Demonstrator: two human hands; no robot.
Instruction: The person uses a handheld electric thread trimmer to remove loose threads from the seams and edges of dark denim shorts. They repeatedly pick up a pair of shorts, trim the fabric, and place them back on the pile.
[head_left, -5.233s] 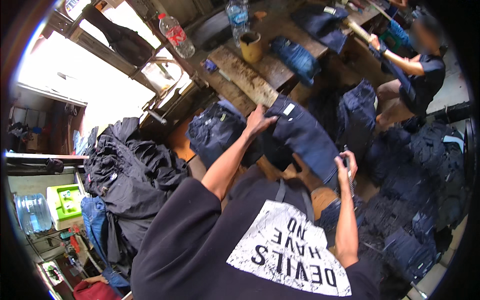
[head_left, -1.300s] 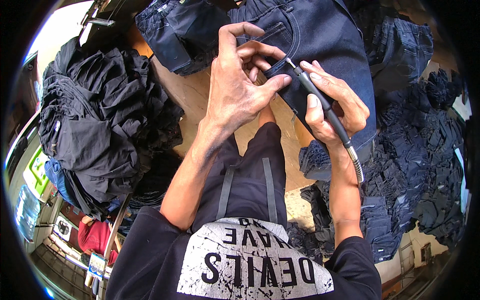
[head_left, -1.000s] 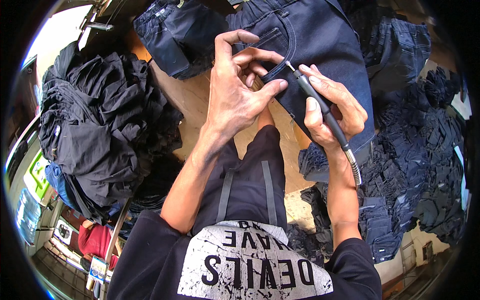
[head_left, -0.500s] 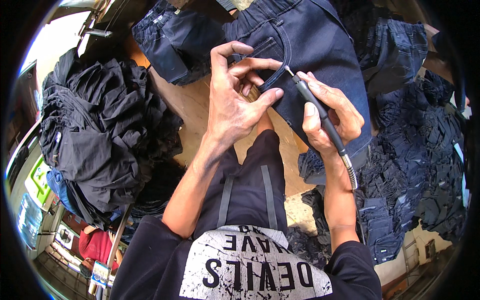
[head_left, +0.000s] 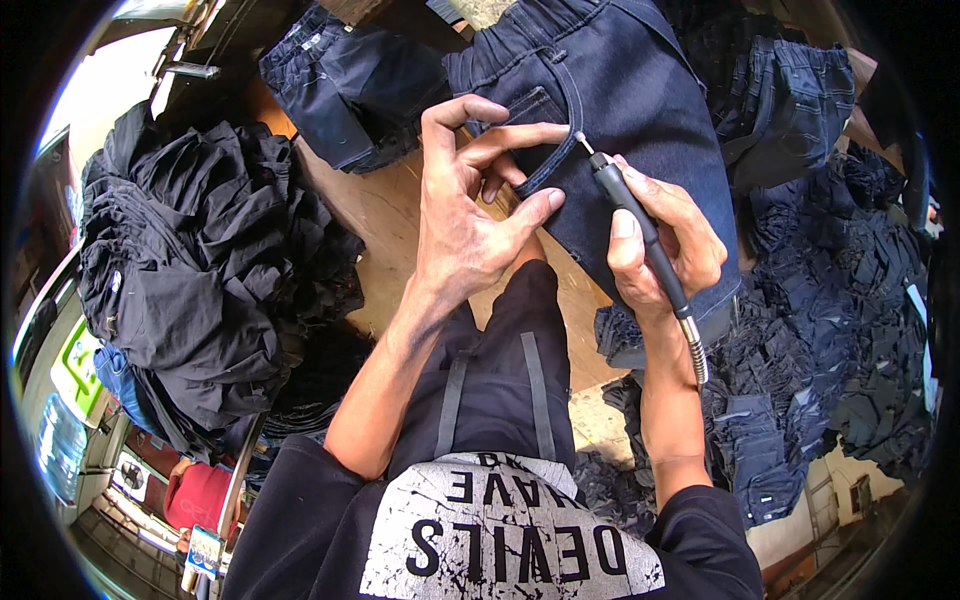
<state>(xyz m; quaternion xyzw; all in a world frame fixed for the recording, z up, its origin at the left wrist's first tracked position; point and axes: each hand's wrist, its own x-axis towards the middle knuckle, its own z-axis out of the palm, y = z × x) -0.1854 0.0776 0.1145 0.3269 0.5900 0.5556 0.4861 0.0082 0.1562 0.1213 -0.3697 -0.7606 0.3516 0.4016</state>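
Dark blue denim shorts (head_left: 640,110) with an elastic waist lie in front of me, their curved pocket edge (head_left: 572,90) turned towards my hands. My left hand (head_left: 470,190) is spread over the left side of the pocket. Its index fingertip presses on the curved edge, the thumb stands apart lower down, and the other fingers are partly tucked by the edge band. In my right hand (head_left: 670,230) is a black pen-shaped rotary tool (head_left: 640,215) with a thin metal tip and a spring sleeve at its rear. The tip is at the pocket edge, close beside my left index fingertip.
A large heap of black garments (head_left: 190,270) rises on the left. Folded dark shorts (head_left: 345,90) lie at the back left, with another stack (head_left: 795,100) at the back right. Piles of dark denim (head_left: 780,350) fill the right. A person in red (head_left: 205,495) is at lower left.
My left thumb has moved slightly down and left. The rotary tool's rear end has swung a little left and lower, while its tip has shifted only slightly along the pocket edge.
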